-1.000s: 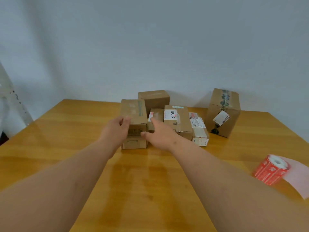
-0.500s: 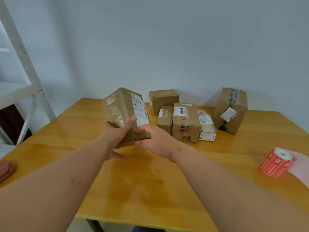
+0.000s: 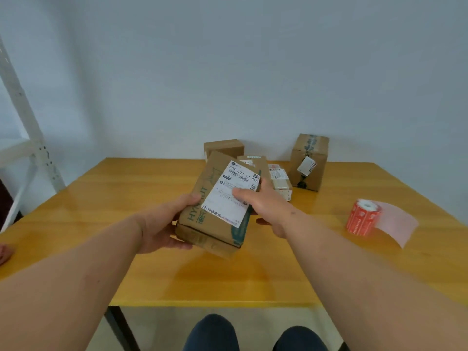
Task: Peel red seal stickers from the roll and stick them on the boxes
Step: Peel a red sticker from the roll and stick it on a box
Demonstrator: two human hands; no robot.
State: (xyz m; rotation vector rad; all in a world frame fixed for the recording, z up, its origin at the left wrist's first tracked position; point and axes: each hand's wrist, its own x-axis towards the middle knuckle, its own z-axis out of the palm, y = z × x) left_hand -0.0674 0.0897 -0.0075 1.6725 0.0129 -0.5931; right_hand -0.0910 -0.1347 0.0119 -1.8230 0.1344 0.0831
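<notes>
You hold 1 cardboard box (image 3: 215, 211) in both hands above the wooden table (image 3: 126, 198), tilted so its white shipping label (image 3: 231, 193) faces you. Your left hand (image 3: 162, 224) cups the box's left side and lower edge, fingers curled beneath it. Your right hand (image 3: 263, 203) grips the right side, thumb pressed across the label. The red sticker roll (image 3: 362, 216) lies on its side well to the right on the table, apart from your hands, with a pale strip of backing paper (image 3: 397, 224) trailing from it. Behind the held box, the other boxes (image 3: 278, 178) cluster near the wall, with a taller box (image 3: 309, 160) at the right. A white metal rack (image 3: 22, 127) stands at the far left.
</notes>
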